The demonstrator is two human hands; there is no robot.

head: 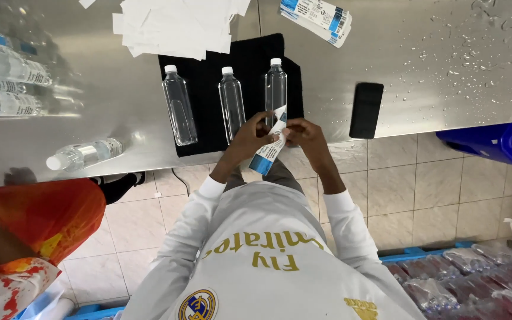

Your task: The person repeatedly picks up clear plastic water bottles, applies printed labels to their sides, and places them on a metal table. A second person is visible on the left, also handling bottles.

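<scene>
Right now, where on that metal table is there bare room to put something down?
The steel table is bare but wet right of the black phone. Another bare patch lies between the lying bottle and the black cloth. The cloth is crowded with three bottles, and both hands work a label there.

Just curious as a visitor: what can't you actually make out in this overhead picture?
- Label: its middle is covered by the left hand and right hand; print too small.
- Blue crate: cut off by the right edge.
- Labelled bottles: cut off by the left edge, blurred by glare.
</scene>
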